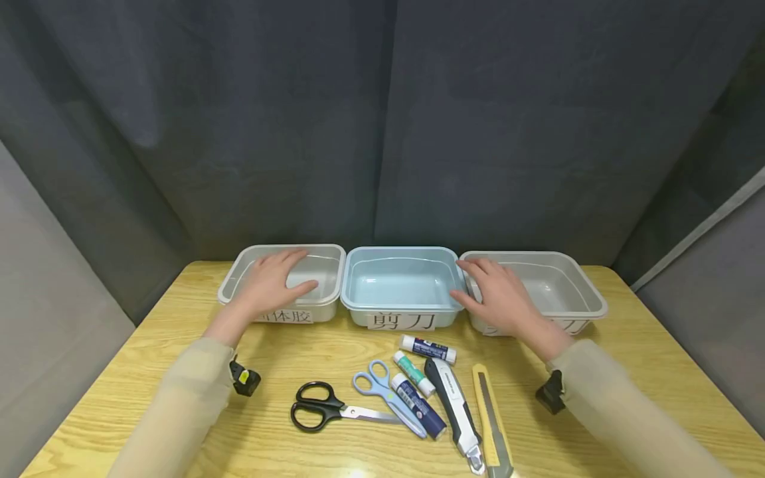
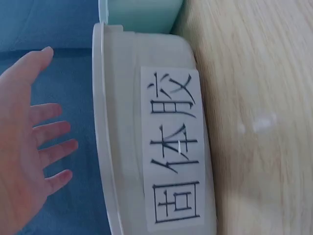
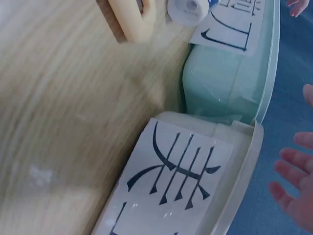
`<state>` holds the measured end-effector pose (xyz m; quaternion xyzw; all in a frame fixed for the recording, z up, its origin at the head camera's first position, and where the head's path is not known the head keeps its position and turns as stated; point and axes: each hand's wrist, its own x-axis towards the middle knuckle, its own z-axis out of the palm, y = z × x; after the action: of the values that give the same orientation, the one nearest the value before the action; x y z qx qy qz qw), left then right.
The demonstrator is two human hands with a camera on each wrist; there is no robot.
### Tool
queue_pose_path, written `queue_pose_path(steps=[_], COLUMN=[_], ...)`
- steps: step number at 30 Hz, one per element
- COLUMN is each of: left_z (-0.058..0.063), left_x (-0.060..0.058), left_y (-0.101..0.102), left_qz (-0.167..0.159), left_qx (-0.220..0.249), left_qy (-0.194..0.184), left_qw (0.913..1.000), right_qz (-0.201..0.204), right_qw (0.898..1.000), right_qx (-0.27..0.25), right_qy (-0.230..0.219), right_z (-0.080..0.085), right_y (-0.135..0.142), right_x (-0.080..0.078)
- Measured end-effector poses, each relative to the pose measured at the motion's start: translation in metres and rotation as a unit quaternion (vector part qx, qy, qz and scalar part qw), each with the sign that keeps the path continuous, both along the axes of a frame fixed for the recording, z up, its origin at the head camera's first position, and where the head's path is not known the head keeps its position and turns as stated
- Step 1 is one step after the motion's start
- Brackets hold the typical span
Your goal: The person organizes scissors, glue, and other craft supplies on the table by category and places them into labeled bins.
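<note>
My left hand (image 1: 271, 285), fingers spread, hovers over the left grey bin (image 1: 327, 311); the left wrist view shows its palm empty beside the bin's rim (image 2: 100, 127). Above the left part of the right grey bin (image 1: 588, 313) is my right hand (image 1: 499, 295), also with extended fingers and nothing held. Its fingertips overlap the right edge of the light blue bin (image 1: 358, 312) in the head view. In front of the bins lie black-handled scissors (image 1: 327, 409), light blue scissors (image 1: 391, 397), several glue sticks (image 1: 414, 374), a black-and-white utility knife (image 1: 453, 408) and a yellow box cutter (image 1: 491, 421).
The three bins stand side by side along the back of the wooden table (image 1: 149, 372), each with a paper label (image 1: 400, 321) in Chinese characters. Behind them hangs a dark curtain (image 1: 382, 133). Pale panels (image 1: 54, 279) flank the table.
</note>
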<state>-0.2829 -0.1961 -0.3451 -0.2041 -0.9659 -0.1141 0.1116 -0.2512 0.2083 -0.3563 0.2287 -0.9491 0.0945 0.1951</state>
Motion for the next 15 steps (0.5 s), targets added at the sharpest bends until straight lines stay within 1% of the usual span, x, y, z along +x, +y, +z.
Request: queue_pose_path(steps=[4, 7, 10, 15], left_z=[0.000, -0.001, -0.002, -0.008], left_x=[0.003, 0.005, 0.007, 0.009], left_y=[-0.008, -0.014, -0.021, -0.032], left_qz=[0.010, 0.016, 0.025, 0.042], left_qx=[0.012, 0.027, 0.042, 0.053], left_qy=[0.004, 0.009, 0.016, 0.033], left_qw=[0.9999, 0.9995, 0.9986, 0.9971], right_qz=[0.032, 0.047, 0.053, 0.060], right_qw=[0.999, 0.997, 0.997, 0.997], right_qx=[-0.014, -0.021, -0.022, -0.017], right_qy=[0.036, 0.050, 0.050, 0.036], right_z=[0.001, 0.001, 0.001, -0.001], right_y=[-0.001, -0.001, -0.001, -0.001], right_x=[0.008, 0.015, 0.021, 0.029])
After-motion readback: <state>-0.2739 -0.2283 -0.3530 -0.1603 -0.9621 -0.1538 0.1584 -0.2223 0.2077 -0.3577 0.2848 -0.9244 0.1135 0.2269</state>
